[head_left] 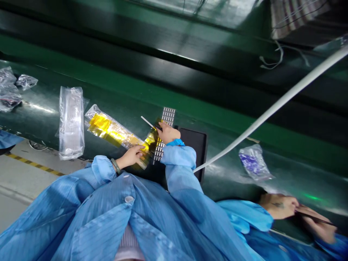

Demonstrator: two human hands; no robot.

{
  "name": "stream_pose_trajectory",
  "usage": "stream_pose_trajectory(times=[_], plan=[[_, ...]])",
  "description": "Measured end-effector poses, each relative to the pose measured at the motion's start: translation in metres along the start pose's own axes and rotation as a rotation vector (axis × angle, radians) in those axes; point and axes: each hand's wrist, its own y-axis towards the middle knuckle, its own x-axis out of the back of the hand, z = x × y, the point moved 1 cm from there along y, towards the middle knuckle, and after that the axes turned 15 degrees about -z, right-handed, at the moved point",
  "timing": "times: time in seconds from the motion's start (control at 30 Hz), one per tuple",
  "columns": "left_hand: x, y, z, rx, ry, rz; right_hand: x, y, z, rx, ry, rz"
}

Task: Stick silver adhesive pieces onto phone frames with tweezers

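Nearest us, by the near edge of the bench (pixel 43 123), our left hand (pixel 132 156) lay half-curled on the near end of the amber film (pixel 150 139); we could not tell whether it pinched or only pressed. Slightly farther in, our right hand (pixel 168 132) had its fingers closed around a slim white-ended tool (pixel 146 121), over the film's far end. Beneath it ran a patterned strip (pixel 168 115), its far end nearer the bench's far edge, with a black tray (pixel 199 139) just right of our wrist.
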Motion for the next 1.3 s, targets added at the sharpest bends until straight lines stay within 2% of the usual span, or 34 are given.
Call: stream_pose_trajectory(times=[0.13,0.23,0.33,0.47,0.57,0.67,0.73,0.8,0.87,0.97,1.07,1.2,1.3], plan=[[-0.003,0.000,0.004,-0.020,0.040,-0.016,-0.006,-0.012,-0.018,-0.100,-0.032,-0.010],[0.003,-0.010,-0.007,-0.055,0.112,-0.031,-0.003,-0.023,-0.020,-0.135,-0.037,-0.051],[0.021,-0.026,-0.024,-0.095,0.214,-0.055,-0.003,-0.034,-0.015,-0.066,0.003,-0.075],[0.060,-0.044,-0.034,-0.088,0.398,-0.151,-0.010,-0.047,-0.008,0.016,0.050,-0.054],[0.079,-0.053,-0.025,0.004,0.560,-0.255,-0.007,-0.053,-0.006,-0.044,0.053,-0.146],[0.079,-0.059,-0.011,0.091,0.673,-0.314,0.004,-0.062,0.004,-0.035,0.082,-0.226],[0.072,-0.060,-0.002,0.132,0.712,-0.333,0.007,-0.071,0.015,0.047,0.147,-0.166],[0.067,-0.060,0.006,0.162,0.724,-0.335,0.005,-0.081,0.027,0.136,0.236,-0.046],[0.069,-0.059,0.013,0.172,0.704,-0.308,0.001,-0.090,0.037,0.182,0.298,0.043],[0.084,-0.059,0.022,0.138,0.632,-0.231,-0.006,-0.096,0.048,0.177,0.344,0.064],[0.109,-0.061,0.029,0.094,0.569,-0.208,-0.009,-0.092,0.061,0.147,0.408,0.060],[0.136,-0.066,0.038,0.067,0.503,-0.297,-0.012,-0.078,0.087,0.124,0.508,0.077],[0.141,-0.068,0.041,0.043,0.433,-0.366,-0.015,-0.068,0.108,0.108,0.574,0.111]])
